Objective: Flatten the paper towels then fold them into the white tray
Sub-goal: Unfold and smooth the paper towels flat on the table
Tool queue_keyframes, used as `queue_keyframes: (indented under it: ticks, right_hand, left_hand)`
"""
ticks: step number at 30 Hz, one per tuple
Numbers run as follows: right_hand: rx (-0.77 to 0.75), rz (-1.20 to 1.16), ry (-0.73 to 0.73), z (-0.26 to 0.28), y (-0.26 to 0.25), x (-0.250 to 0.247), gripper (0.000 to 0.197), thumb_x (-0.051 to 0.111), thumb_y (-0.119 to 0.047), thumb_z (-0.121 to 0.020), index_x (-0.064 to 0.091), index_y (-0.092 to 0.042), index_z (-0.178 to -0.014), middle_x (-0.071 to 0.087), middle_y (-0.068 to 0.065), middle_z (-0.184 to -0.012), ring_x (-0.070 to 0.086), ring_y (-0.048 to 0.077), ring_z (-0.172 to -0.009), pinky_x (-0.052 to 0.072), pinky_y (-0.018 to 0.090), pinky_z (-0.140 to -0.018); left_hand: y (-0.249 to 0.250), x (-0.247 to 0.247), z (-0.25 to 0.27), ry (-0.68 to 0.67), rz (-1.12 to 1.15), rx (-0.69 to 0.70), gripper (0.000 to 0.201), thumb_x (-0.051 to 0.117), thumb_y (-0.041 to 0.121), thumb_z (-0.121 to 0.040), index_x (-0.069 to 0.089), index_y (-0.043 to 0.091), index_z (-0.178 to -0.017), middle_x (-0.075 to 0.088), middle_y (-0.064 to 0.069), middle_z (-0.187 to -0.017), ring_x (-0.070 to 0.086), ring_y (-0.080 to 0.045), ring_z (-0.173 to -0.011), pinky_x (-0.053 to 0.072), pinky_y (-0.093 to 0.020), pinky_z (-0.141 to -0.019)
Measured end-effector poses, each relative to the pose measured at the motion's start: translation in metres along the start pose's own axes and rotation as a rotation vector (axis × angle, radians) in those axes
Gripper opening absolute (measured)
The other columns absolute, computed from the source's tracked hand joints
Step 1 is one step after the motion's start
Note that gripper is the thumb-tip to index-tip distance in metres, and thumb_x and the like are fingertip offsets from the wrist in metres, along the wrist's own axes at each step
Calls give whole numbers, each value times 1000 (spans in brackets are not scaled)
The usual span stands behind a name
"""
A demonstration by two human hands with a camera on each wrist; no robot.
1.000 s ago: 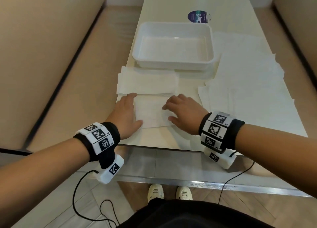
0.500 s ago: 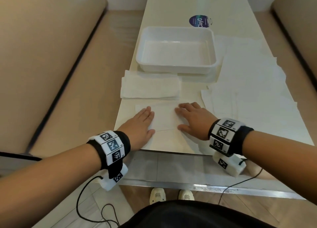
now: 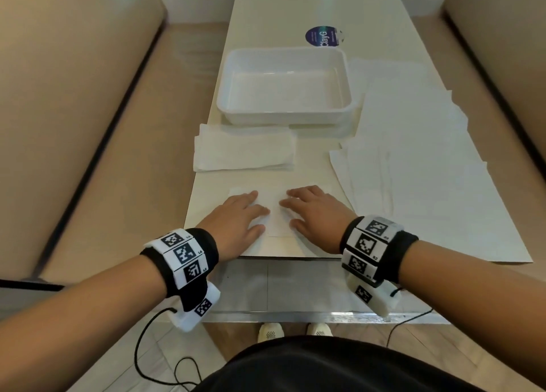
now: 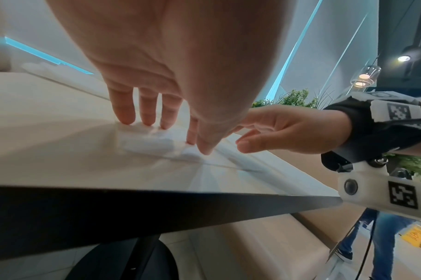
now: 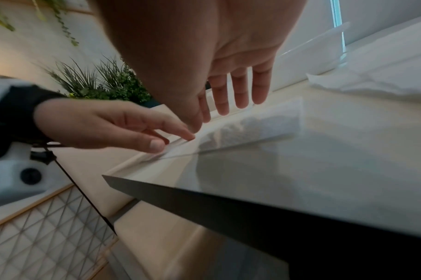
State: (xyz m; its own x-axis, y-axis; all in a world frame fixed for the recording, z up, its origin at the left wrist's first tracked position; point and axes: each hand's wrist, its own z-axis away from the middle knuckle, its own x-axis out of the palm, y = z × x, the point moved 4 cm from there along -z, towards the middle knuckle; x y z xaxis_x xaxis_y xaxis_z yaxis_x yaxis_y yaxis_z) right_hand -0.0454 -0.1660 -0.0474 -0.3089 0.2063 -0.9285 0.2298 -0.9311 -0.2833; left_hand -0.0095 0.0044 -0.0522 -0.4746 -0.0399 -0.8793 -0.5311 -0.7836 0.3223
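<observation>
Fingers [image 3: 249,201] of left hand [image 3: 236,220] and right hand [image 3: 317,211] straight, spread flat, pressing folded paper towel [image 3: 273,211] under fingertips. Beyond fingertips: folded stack [image 3: 243,152], then white tray [image 3: 285,86]. Loose sheets [image 3: 413,161] right of right fingers.

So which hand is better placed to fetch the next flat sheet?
Probably the right hand: the unfolded sheets lie on its side, while the left hand is nearer the folded stack.
</observation>
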Motion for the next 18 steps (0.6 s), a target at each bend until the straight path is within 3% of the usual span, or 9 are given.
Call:
queue_keyframes:
  ticks: [3, 11, 14, 18]
  right_hand:
    - [38, 29, -29, -1, 4, 4, 52, 44, -30, -97, 31, -22, -146, 26, 2, -154, 25, 24, -138, 32, 38, -105]
    - [69, 56, -80, 11, 16, -1, 55, 44, -35, -96, 28, -20, -147, 22, 2, -155, 24, 24, -139, 33, 38, -107]
    - [49, 69, -81, 8, 9, -2, 55, 44, -34, -96, 29, -18, -147, 23, 3, -155, 25, 24, -138, 34, 39, -107]
    - [53, 82, -78, 2, 0, 0, 55, 43, -31, -96, 28, -15, -147, 23, 5, -155, 25, 26, -138, 34, 39, -107]
  left_hand:
    - [-2, -5, -2, 20, 2, -20, 38, 49, 35, -97, 47, 26, -134, 20, -2, -159, 24, -21, -143, 24, -35, -115]
    - [-18, -11, 13, -10, -12, -119, 38, 50, 30, -96, 43, 18, -132, 19, -1, -159, 25, -21, -141, 25, -28, -110]
    - [-22, -13, 19, -1, -8, -159, 39, 51, 29, -95, 42, 18, -131, 26, -1, -155, 28, -20, -139, 29, -29, -106]
    - [-11, -14, 19, 28, 11, -105, 47, 51, 27, -95, 38, 22, -140, 19, -1, -158, 17, -20, -144, 22, -30, -113]
